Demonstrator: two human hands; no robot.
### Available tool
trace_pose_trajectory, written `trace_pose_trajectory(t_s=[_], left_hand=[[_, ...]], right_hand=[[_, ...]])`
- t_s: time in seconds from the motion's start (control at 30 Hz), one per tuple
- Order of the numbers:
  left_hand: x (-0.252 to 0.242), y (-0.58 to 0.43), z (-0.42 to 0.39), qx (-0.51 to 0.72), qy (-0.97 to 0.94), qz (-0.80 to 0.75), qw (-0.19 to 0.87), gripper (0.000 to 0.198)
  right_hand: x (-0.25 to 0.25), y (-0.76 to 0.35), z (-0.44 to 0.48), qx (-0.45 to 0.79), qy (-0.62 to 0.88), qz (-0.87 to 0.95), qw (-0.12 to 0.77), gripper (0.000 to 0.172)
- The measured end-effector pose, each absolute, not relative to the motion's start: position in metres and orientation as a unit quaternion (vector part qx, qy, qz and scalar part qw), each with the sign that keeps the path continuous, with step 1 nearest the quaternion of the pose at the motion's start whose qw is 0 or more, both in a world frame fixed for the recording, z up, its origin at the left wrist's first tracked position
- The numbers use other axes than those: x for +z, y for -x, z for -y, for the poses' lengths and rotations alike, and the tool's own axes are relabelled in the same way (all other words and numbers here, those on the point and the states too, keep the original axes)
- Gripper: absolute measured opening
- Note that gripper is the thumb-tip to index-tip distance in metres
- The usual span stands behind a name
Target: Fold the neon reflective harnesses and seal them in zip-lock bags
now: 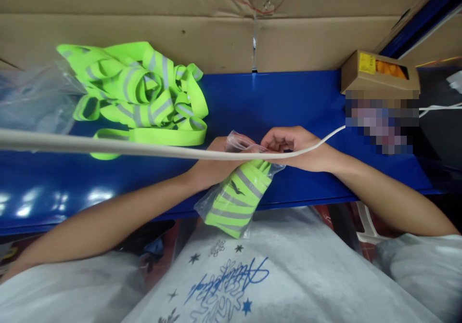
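A clear plastic bag (pixel 212 202) hangs tilted over the table's front edge, close to my shirt. Inside it lies a folded neon-yellow strap (pixel 240 195) with grey reflective stripes. My left hand (pixel 215 170) grips the bag near its upper end, its fingers partly covered by the plastic and a cable. At the bag's top right edge, my right hand (pixel 298 142) has curled fingers closed on the plastic; the fingertips are partly hidden. The white cable (pixel 173 151) passes across the view in front of both hands.
A loose heap of neon-yellow reflective strap (pixel 144 92) lies at the back left of the blue table (pixel 274 101). Clear plastic bags (pixel 32 101) are left of it. An open cardboard box (pixel 350 72) stands back right, beside a blurred-out patch. Cardboard panels (pixel 144 39) line the back.
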State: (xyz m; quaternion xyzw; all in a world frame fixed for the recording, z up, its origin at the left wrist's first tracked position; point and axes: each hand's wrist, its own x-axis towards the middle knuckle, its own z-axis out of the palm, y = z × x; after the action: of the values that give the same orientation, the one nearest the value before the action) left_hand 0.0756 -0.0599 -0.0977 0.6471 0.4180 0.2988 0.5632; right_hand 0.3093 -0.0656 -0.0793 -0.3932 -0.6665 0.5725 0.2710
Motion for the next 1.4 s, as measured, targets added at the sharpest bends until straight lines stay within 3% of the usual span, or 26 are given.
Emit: trace_pose_trajectory(t_s=[0.53, 0.93, 1.2, 1.4], left_hand=[[-0.1010, -0.0759, 0.0577, 0.290, -0.658, -0.411, 0.560, 0.032], [-0.0988, -0.0703, 0.0619, 0.273, -0.735, -0.360, 0.506, 0.029], [-0.0953, -0.0714, 0.0610, 0.275, -0.717, -0.379, 0.517, 0.027], [-0.0924, -0.0734, 0.0616, 0.261, -0.674, -0.398, 0.565, 0.023]], right_hand=[[-0.0789, -0.3069, 0.0646, 0.611, 0.405, 0.633, 0.249, 0.025], [-0.0753, -0.3091, 0.0674, 0.658, 0.419, 0.603, 0.167, 0.022], [-0.0772, -0.3119, 0.0646, 0.647, 0.412, 0.620, 0.164, 0.027], [-0.0758, -0.3113, 0.0650, 0.618, 0.403, 0.653, 0.170, 0.021]])
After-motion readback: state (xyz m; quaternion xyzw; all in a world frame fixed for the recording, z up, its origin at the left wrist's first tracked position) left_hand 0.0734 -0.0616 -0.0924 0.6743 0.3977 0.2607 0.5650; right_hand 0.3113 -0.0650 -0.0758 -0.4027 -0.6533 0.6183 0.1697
